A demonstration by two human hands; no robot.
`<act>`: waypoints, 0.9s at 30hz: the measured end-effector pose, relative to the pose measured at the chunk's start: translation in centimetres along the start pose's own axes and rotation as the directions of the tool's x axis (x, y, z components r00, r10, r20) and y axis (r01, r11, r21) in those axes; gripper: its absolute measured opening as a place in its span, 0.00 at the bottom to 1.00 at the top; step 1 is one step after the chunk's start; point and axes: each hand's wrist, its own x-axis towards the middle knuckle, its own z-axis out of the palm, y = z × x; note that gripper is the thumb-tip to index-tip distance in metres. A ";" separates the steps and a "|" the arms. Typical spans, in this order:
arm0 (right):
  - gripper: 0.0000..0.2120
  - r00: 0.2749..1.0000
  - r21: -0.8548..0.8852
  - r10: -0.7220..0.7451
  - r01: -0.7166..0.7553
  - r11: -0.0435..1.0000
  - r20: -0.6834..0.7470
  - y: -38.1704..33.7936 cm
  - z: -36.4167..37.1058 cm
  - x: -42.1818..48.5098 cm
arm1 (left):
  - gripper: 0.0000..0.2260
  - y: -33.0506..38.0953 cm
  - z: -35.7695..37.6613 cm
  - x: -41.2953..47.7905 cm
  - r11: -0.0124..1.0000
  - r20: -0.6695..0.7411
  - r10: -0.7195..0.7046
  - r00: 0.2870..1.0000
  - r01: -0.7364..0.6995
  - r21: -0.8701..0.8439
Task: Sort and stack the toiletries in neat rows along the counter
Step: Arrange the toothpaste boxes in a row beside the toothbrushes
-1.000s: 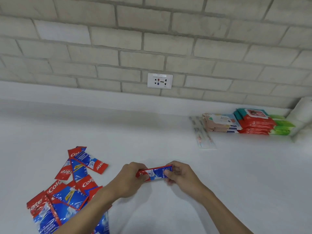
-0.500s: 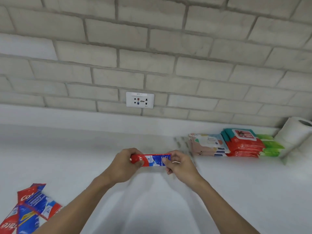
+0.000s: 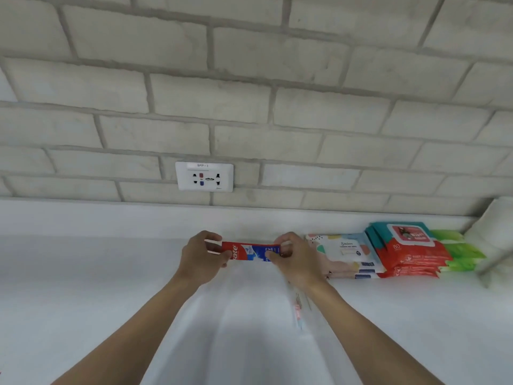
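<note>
Nearest the camera, two bare forearms reach in from five and seven o'clock across the white bench [image 3: 83,295]. By the right wrist a slim clear packet [image 3: 299,315] lies on the surface, too blurred to name with confidence. Further out the hands meet on one thing: the left hand [image 3: 204,258] pinches the red end of a toothpaste box [image 3: 251,252] and the right hand [image 3: 298,259] pinches its blue end. Both are clamped on it, with the box level between them and its long side running nine to three o'clock. It sits close to the back of the bench, near the low white upstand; whether its lower edge touches the surface cannot be told. At three o'clock from the right hand, just beside it, a stack of pastel wipes packs [image 3: 342,255] lies flat. A stack of red and teal wipes packs [image 3: 410,252] touches it, then come green packs [image 3: 458,252] and, at the far right, a white paper roll [image 3: 497,232]. These stacks form a row along the back edge, so that part of the sorting looks done. The toothpaste, by my judgement, is only starting, with this box seemingly headed for the stretch of bench at nine o'clock of the wipes. No other toothpaste shows here. Beyond, at twelve o'clock, a wall socket [image 3: 204,177] sits in the pale brick wall [image 3: 305,120].
</note>
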 end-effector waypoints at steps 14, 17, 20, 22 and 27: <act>0.12 0.967 -0.428 -0.228 0.257 0.867 0.117 1.9 2.6 4.1 | 0.07 -2.7 3.4 5.3 0.973 -0.033 0.110 0.993 -0.101 0.206; 0.13 0.959 -0.473 -0.246 0.282 0.835 0.138 2.2 3.0 4.1 | 0.06 -2.7 3.5 5.7 0.950 -0.024 0.180 0.983 -0.168 0.263; 0.14 0.953 -0.515 -0.272 0.302 0.802 0.136 2.3 3.0 4.3 | 0.07 -2.7 3.7 5.8 0.915 0.007 0.269 0.963 -0.258 0.311; 0.14 0.946 -0.532 -0.289 0.320 0.784 0.144 2.4 3.0 4.4 | 0.08 -2.9 3.9 5.8 0.897 0.016 0.303 0.953 -0.291 0.333; 0.14 0.943 -0.539 -0.286 0.332 0.774 0.171 2.4 2.9 4.8 | 0.12 -4.0 4.4 5.9 0.882 -0.002 0.315 0.949 -0.292 0.369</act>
